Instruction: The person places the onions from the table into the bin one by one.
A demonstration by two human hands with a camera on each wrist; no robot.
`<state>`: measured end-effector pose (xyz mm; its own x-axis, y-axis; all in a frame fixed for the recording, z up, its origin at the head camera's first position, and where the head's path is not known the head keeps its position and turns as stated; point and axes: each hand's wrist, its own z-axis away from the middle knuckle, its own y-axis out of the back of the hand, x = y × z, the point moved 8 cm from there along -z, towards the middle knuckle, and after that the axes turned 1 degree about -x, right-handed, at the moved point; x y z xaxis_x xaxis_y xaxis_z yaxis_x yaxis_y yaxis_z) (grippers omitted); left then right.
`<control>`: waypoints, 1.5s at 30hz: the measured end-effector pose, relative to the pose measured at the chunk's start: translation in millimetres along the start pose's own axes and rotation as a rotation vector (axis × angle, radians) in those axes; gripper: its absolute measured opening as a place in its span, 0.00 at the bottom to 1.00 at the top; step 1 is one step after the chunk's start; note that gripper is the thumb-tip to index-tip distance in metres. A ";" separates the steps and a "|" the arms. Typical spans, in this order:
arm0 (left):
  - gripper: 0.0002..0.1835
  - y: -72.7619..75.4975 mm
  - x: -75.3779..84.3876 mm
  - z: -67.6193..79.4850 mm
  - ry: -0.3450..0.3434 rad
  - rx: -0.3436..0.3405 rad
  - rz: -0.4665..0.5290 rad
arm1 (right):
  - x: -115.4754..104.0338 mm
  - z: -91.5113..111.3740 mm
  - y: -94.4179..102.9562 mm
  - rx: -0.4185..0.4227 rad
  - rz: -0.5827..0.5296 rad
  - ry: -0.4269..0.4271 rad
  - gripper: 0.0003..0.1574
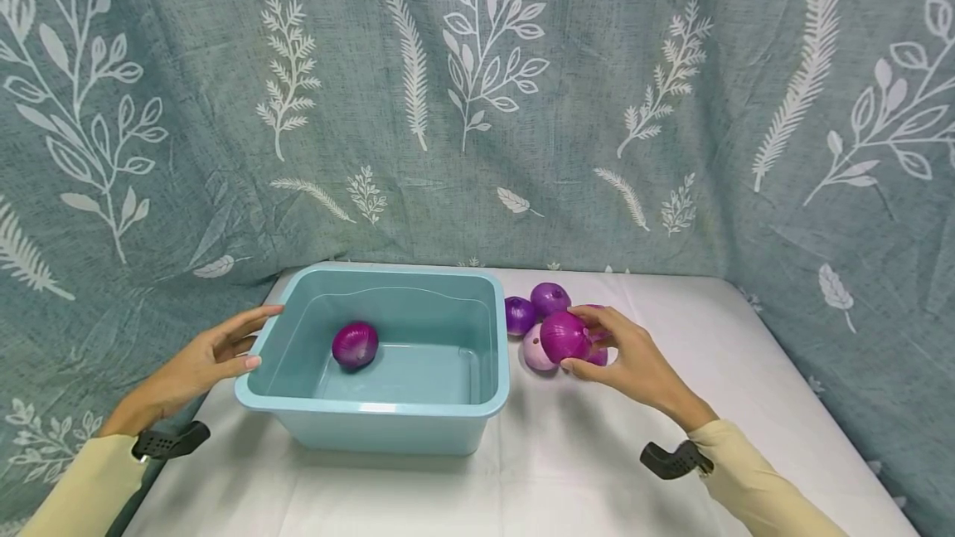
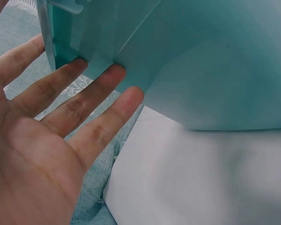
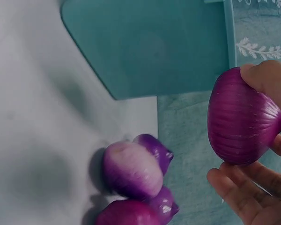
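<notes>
A red onion (image 1: 564, 336) is pinched between the thumb and fingers of my right hand (image 1: 625, 359), raised above a cluster of onions on the table. In the right wrist view the held onion (image 3: 243, 117) shows its ribbed purple skin. At the left, my left hand (image 1: 203, 359) touches the side of a light blue plastic bin (image 1: 373, 429) with fairly straight fingers. The left wrist view shows those fingertips (image 2: 131, 96) against the bin's outer wall. Inside the bin, one red onion (image 1: 355, 345) lies left of the middle.
Right of the bin, a pale onion (image 1: 535, 350) and purple onions (image 1: 550, 298) sit close together, partly hidden by the right hand. A white cloth (image 1: 597, 471) covers the table. Behind hangs a green leaf-patterned curtain (image 1: 343, 139).
</notes>
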<state>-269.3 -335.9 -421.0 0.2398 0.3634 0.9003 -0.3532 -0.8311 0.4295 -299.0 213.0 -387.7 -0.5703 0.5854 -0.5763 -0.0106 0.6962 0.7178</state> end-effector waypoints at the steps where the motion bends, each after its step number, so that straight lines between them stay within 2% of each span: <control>1: 0.36 0.0 0.0 0.0 -0.002 0.000 0.002 | -2.3 -1.7 0.1 -0.002 -0.005 0.002 0.47; 8: 0.37 -1.2 -0.2 -0.1 -0.005 -0.004 0.009 | -20.2 -13.4 1.0 0.003 0.000 0.045 0.45; 15: 0.36 -1.8 2.5 -0.7 -0.005 -0.008 0.024 | -33.6 -23.7 -1.5 -0.012 -0.075 0.062 0.44; 24: 0.37 -1.3 1.5 -0.8 0.001 0.002 0.014 | -57.9 -38.5 -5.4 -0.013 -0.103 0.120 0.44; 31: 0.37 -1.5 1.4 0.3 0.004 0.007 0.008 | -75.4 -47.0 -16.5 -0.034 -0.134 0.139 0.44; 39: 0.37 -1.7 2.7 -0.1 -0.001 -0.003 0.008 | -85.6 -52.3 -32.7 -0.086 -0.200 0.141 0.44; 45: 0.37 -2.2 0.8 0.1 0.004 -0.001 0.014 | -91.9 -55.1 -43.2 -0.111 -0.185 0.157 0.44</control>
<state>-268.2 -333.9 -421.2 0.2312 0.3535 0.9064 -0.3572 -0.8358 0.4170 -291.4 106.2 -344.2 -0.6705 0.3750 -0.6401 -0.2113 0.7305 0.6493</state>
